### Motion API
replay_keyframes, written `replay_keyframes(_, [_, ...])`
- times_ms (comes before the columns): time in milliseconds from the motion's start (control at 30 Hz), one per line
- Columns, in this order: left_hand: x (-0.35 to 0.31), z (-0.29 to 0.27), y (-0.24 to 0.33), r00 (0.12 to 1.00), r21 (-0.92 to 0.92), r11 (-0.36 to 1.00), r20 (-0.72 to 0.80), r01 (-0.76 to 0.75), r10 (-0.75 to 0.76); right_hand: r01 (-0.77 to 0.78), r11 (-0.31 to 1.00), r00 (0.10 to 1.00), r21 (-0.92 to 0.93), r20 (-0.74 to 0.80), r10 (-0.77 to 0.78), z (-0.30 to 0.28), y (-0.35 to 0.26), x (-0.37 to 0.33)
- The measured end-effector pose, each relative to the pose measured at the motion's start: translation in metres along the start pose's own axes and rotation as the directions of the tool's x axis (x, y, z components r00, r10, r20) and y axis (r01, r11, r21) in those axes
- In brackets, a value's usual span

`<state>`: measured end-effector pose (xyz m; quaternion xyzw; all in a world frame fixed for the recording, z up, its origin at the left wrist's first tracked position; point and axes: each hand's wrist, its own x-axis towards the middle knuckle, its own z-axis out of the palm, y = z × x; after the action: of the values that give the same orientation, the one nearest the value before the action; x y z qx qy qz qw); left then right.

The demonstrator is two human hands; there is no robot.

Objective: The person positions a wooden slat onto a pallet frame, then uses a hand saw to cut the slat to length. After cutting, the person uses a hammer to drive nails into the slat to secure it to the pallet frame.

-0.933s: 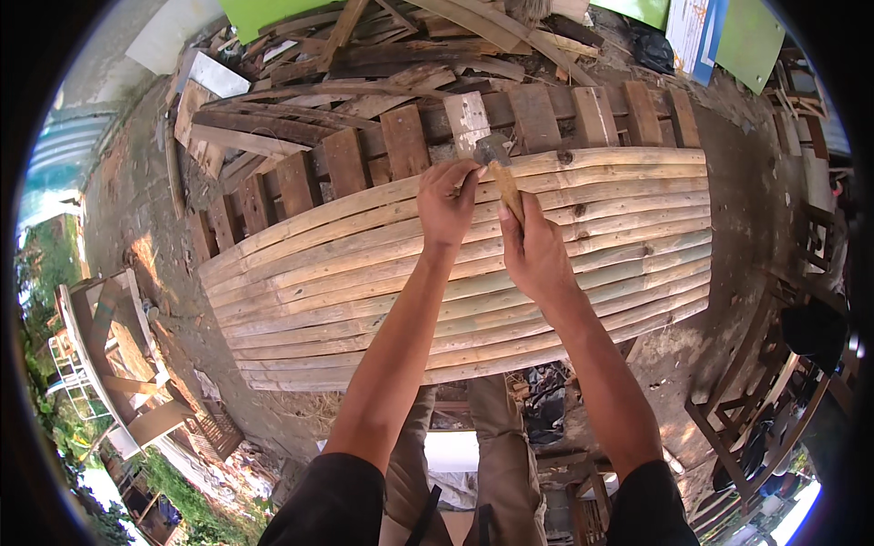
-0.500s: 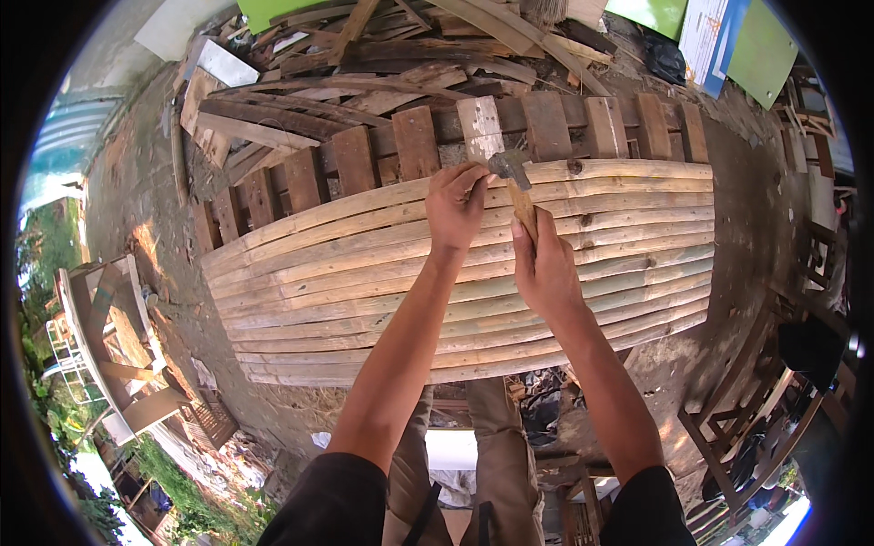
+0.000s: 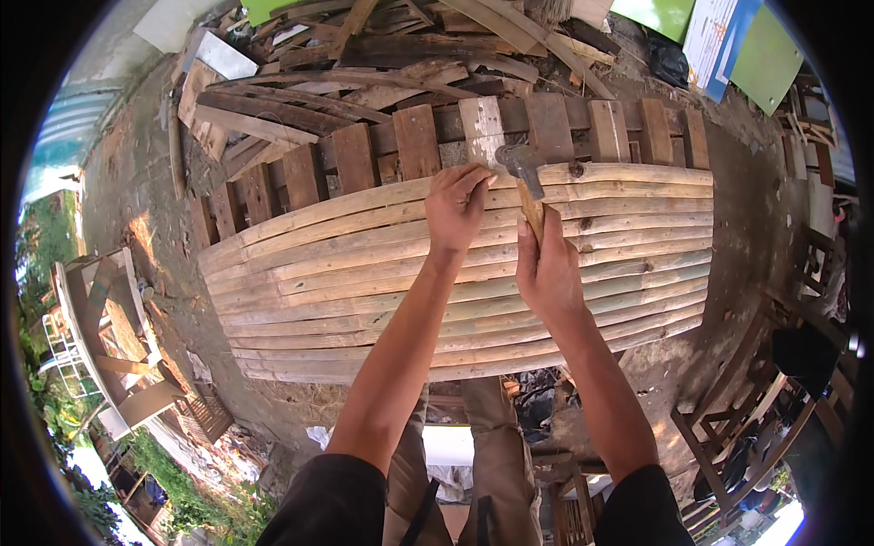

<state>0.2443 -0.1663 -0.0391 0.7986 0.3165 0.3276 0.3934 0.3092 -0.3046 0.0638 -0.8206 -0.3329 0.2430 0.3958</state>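
Note:
My right hand [image 3: 552,271] is closed round the wooden handle of a hammer [image 3: 524,173]. The hammer's dark metal head hangs over the far edge of a panel of split bamboo slats [image 3: 355,247], just right of my left fingertips. My left hand [image 3: 455,209] rests at that far edge, thumb and fingers pinched together. Whatever sits in the pinch is too small to make out. The bamboo strips lie side by side with narrow gaps, running left to right and curving in the picture.
Beneath the panel's far side, a row of short wooden boards [image 3: 357,162] sticks out. Behind it lies a heap of scrap planks [image 3: 364,82]. A wooden frame structure [image 3: 114,341] stands at the left, and dark wooden frames [image 3: 728,455] at the lower right.
The hammer head has shifted slightly right and toward me, away from my left fingertips. My left hand keeps its pinch in nearly the same place.

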Motion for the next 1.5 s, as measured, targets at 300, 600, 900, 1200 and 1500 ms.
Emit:
replay_keyframes(300, [0.0,-0.002,0.004,1.0,0.021,1.0,0.01,0.018,-0.019,0.004,0.993,0.996,-0.119,0.09,0.007,0.003,0.009,0.002])
replay_keyframes(600, [0.0,-0.001,0.003,1.0,0.021,1.0,0.008,0.005,-0.005,0.035,0.997,0.999,0.063,-0.033,-0.033,0.002,0.006,-0.003])
replay_keyframes(900, [-0.001,0.0,0.001,1.0,-0.004,1.0,-0.004,0.008,-0.008,-0.071,0.997,0.996,0.016,0.05,0.07,-0.001,0.0,0.0])
replay_keyframes(1200, [0.0,0.0,0.0,1.0,-0.013,1.0,0.003,0.003,-0.003,-0.04,0.998,0.999,0.051,0.01,0.039,-0.004,-0.008,0.002])
replay_keyframes(1500, [0.0,0.001,0.001,1.0,0.003,1.0,-0.009,-0.003,0.003,-0.144,0.986,0.984,-0.089,0.093,0.152,-0.001,-0.006,0.004])
